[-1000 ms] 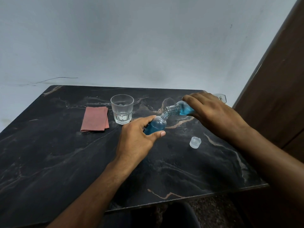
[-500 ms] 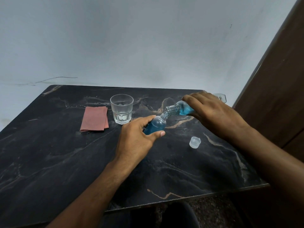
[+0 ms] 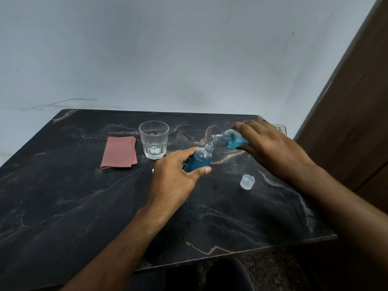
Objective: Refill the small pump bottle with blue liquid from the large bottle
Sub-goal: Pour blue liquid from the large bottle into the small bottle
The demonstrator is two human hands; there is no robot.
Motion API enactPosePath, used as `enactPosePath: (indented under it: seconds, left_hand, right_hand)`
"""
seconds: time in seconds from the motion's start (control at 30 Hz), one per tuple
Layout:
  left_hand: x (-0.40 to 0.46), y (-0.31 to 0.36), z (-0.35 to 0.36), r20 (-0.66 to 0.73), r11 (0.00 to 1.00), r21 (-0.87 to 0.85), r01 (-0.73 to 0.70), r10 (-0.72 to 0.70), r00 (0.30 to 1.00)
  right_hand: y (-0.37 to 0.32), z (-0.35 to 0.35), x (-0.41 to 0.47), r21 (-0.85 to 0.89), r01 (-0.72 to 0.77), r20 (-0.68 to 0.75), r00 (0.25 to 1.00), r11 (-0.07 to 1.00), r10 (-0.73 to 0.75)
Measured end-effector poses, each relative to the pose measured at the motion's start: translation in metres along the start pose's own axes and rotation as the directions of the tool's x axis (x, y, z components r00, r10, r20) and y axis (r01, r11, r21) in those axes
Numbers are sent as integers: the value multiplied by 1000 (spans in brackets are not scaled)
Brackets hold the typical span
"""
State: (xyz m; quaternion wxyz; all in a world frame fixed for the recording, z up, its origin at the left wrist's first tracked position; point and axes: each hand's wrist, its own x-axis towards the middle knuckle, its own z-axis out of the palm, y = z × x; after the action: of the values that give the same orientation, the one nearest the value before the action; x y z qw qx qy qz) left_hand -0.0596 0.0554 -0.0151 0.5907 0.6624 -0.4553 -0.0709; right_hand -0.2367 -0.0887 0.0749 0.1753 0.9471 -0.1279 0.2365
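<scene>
My left hand [image 3: 175, 177] grips the small clear bottle [image 3: 199, 159], which is tilted and holds blue liquid up to its shoulder. Its open neck points up and to the right. My right hand [image 3: 270, 148] holds the large clear bottle [image 3: 230, 139] tipped almost flat, its open mouth touching the small bottle's neck. Blue liquid lies along the large bottle's lower side. Most of its body is hidden under my hand. A clear cap [image 3: 247, 182] lies on the table to the right of my left hand.
The black marble table [image 3: 84, 206] holds a clear drinking glass [image 3: 154, 139] and a folded reddish cloth [image 3: 119, 152] at the back left. A brown wooden panel [image 3: 357, 101] rises at the right. The grey wall stands behind.
Both hands and both bottles stay in almost the same pose, mouth to neck. No clear shift shows.
</scene>
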Motion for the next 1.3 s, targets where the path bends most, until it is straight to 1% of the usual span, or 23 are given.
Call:
enactPosePath:
  seconds: [0.3, 0.5, 0.67, 0.8, 0.87, 0.93, 0.97, 1.07, 1.17, 1.23, 1.3]
  left_hand:
    - [-2, -4, 5, -8, 993, -111, 39, -40, 999]
    - [-2, -3, 5, -22, 991, -130, 36, -39, 999]
    - [-1, -3, 2, -39, 990, -136, 40, -46, 998]
    - [0, -4, -4, -50, 984, -165, 61, -70, 996]
    - [0, -7, -7, -54, 985, -156, 80, -89, 995]
    - [-1, -12, -10, -56, 982, -157, 105, -116, 992]
    - [-1, -15, -10, -56, 980, -158, 119, -129, 990]
    - [-3, -23, -11, -36, 975, -155, 161, -168, 985]
    - [-3, -29, -13, -20, 971, -151, 184, -189, 982]
    - [-4, -33, -14, -13, 971, -140, 195, -198, 980]
    - [-4, -36, -14, -4, 971, -125, 202, -205, 979]
  right_hand:
    - [-8, 6, -3, 100, -96, -16, 995, 990, 98]
    - [-12, 19, -7, 253, -223, -22, 972, 942, 236]
    - [-15, 32, -6, 351, -321, -64, 929, 880, 365]
    - [-23, 37, -2, 468, -380, -132, 863, 798, 488]
    - [-27, 39, -1, 535, -373, -171, 831, 758, 529]
    - [-32, 42, -2, 640, -362, -172, 792, 678, 586]
    - [-34, 45, -2, 690, -373, -143, 769, 620, 623]
    - [-38, 55, -7, 829, -400, 11, 709, 390, 705]
    - [-41, 65, -13, 911, -378, 139, 659, 165, 740]
    - [-44, 69, -17, 925, -368, 181, 636, 89, 751]
    - [-46, 72, -19, 929, -367, 208, 617, 44, 759]
